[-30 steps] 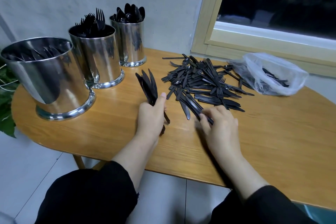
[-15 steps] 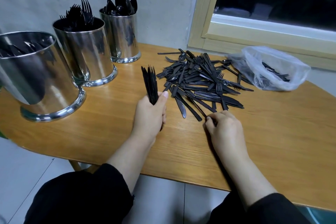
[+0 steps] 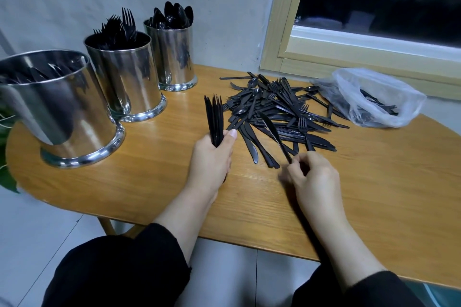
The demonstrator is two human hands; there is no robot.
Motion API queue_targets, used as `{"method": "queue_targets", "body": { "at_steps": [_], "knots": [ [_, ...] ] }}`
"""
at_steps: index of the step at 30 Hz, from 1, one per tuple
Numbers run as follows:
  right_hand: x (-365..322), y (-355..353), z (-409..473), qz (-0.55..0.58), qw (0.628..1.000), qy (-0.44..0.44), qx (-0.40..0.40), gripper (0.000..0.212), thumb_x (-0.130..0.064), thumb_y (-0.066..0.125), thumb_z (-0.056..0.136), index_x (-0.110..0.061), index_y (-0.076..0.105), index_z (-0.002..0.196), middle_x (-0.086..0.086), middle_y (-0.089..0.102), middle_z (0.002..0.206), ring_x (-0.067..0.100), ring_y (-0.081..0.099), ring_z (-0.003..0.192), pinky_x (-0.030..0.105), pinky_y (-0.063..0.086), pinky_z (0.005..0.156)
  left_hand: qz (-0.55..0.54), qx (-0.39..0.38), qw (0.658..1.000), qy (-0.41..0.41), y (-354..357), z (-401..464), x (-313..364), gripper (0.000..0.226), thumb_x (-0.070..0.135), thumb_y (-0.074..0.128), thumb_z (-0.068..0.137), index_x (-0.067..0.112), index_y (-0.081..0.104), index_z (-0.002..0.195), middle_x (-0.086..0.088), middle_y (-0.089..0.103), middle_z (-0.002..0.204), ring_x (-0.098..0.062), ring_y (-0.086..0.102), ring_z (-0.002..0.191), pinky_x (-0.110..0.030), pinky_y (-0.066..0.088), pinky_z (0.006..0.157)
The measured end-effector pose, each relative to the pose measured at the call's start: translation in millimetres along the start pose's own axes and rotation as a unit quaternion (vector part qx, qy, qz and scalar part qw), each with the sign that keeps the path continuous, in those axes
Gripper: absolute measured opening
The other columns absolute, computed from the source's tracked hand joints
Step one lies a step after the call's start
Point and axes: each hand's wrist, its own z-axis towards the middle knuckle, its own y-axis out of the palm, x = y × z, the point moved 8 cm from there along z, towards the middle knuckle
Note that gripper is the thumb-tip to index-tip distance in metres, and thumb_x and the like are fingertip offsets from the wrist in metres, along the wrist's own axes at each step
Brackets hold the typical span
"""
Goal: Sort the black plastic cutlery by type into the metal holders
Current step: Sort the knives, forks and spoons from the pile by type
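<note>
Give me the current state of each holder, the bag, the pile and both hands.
Nearest holder: upright, cutlery lying low inside.
Middle holder: upright, forks in.
Far holder: upright, spoons in.
Plastic bag: open, some cutlery inside.
Loose pile: unsorted, mixed.
Left hand: grips upright knife bundle.
Right hand: pinches one knife from pile.

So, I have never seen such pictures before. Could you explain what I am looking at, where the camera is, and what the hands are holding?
There is no machine here: a person wears a camera on the head, looking down at both hands. The left hand grips a bundle of black knives, held upright. The right hand pinches the handle of one knife at the edge of the mixed cutlery pile on the wooden table. Three metal holders stand at the left: knives, forks, spoons. A plastic bag holds more cutlery.
</note>
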Motion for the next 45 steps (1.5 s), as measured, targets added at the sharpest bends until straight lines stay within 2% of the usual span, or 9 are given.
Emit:
{"method": "queue_targets", "body": {
  "at_steps": [3, 7, 11, 13, 16, 23, 27, 32, 45],
  "knots": [
    [-19, 12, -4, 0.031, 0.998, -0.036, -0.039, 0.013, -0.012, 0.064, 0.092, -0.021, 0.062, 0.083, -0.011, 0.064, 0.082, -0.001, 0.054, 0.085, 0.005, 0.035, 0.076, -0.031, -0.016, 0.999, -0.005, 2, 0, 2, 0.027, 0.035, 0.069, 0.097, 0.009, 0.070, 0.104, 0.007, 0.042, 0.058, -0.011, 0.038, 0.051, -0.027, 0.035, 0.051],
    [-53, 45, -12, 0.050, 0.988, -0.084, -0.118, 0.009, -0.015, 0.061, 0.097, -0.020, 0.061, 0.090, -0.013, 0.060, 0.087, -0.008, 0.050, 0.091, 0.003, 0.034, 0.075, -0.049, -0.043, 0.998, -0.001, 6, -2, 6, 0.025, 0.028, 0.072, 0.096, 0.025, 0.066, 0.072, 0.006, 0.039, 0.057, -0.014, 0.035, 0.051, -0.031, 0.032, 0.052],
    [-68, 58, -2, 0.041, 0.989, -0.104, -0.100, 0.006, -0.016, 0.060, 0.098, -0.017, 0.066, 0.096, -0.007, 0.062, 0.092, -0.004, 0.051, 0.084, 0.006, 0.034, 0.073, -0.071, -0.006, 0.997, -0.022, -1, 1, 3, 0.027, 0.026, 0.069, 0.099, 0.012, 0.055, 0.081, 0.001, 0.038, 0.057, -0.016, 0.035, 0.051, -0.032, 0.031, 0.052],
    [-58, 53, 13, 0.001, 0.995, -0.089, -0.050, 0.013, -0.020, 0.062, 0.097, -0.014, 0.068, 0.107, -0.003, 0.064, 0.099, 0.002, 0.052, 0.087, 0.014, 0.038, 0.080, -0.066, 0.031, 0.997, -0.036, -8, 4, -1, 0.030, 0.034, 0.067, 0.099, 0.012, 0.058, 0.081, -0.002, 0.043, 0.061, -0.018, 0.039, 0.054, -0.031, 0.034, 0.052],
    [-27, 49, 31, -0.120, 0.991, -0.018, -0.052, 0.035, -0.032, 0.067, 0.093, -0.014, 0.064, 0.123, 0.004, 0.060, 0.110, 0.026, 0.055, 0.106, 0.043, 0.046, 0.094, -0.052, 0.058, 0.997, -0.017, -13, 4, 0, 0.035, 0.042, 0.060, 0.102, 0.016, 0.063, 0.080, 0.002, 0.062, 0.067, -0.022, 0.059, 0.065, -0.037, 0.051, 0.064],
    [-16, 52, 31, -0.149, 0.987, -0.012, -0.056, 0.021, -0.026, 0.067, 0.093, -0.013, 0.074, 0.108, 0.004, 0.058, 0.097, 0.032, 0.056, 0.098, 0.046, 0.047, 0.088, -0.002, 0.036, 0.999, 0.040, -6, 3, 9, 0.010, 0.031, 0.054, 0.106, 0.033, 0.061, 0.098, 0.007, 0.058, 0.058, -0.017, 0.061, 0.063, -0.038, 0.053, 0.061],
    [-14, 47, 29, -0.129, 0.991, -0.007, -0.035, 0.015, -0.022, 0.068, 0.093, -0.010, 0.073, 0.099, 0.004, 0.060, 0.094, 0.029, 0.056, 0.094, 0.041, 0.047, 0.086, 0.064, -0.011, 0.997, 0.047, 3, 3, 8, 0.015, 0.029, 0.052, 0.106, 0.038, 0.062, 0.098, 0.000, 0.057, 0.060, -0.014, 0.057, 0.060, -0.038, 0.054, 0.065],
    [-14, 42, 25, -0.130, 0.991, -0.010, -0.012, 0.014, -0.018, 0.064, 0.094, -0.008, 0.074, 0.093, 0.005, 0.063, 0.092, 0.026, 0.057, 0.090, 0.032, 0.040, 0.074, 0.055, 0.001, 0.998, 0.032, 0, 5, 2, 0.015, 0.031, 0.053, 0.105, 0.036, 0.065, 0.097, 0.008, 0.054, 0.058, -0.016, 0.056, 0.059, -0.057, 0.059, 0.073],
    [-17, 35, 26, -0.094, 0.995, -0.012, 0.028, 0.016, -0.015, 0.050, 0.102, -0.011, 0.058, 0.089, 0.000, 0.054, 0.080, 0.023, 0.049, 0.077, 0.032, 0.030, 0.067, 0.005, 0.025, 1.000, 0.007, -6, 4, -1, 0.014, 0.033, 0.058, 0.104, 0.025, 0.067, 0.096, 0.009, 0.052, 0.061, -0.017, 0.049, 0.059, -0.040, 0.046, 0.066]
  ]
}}
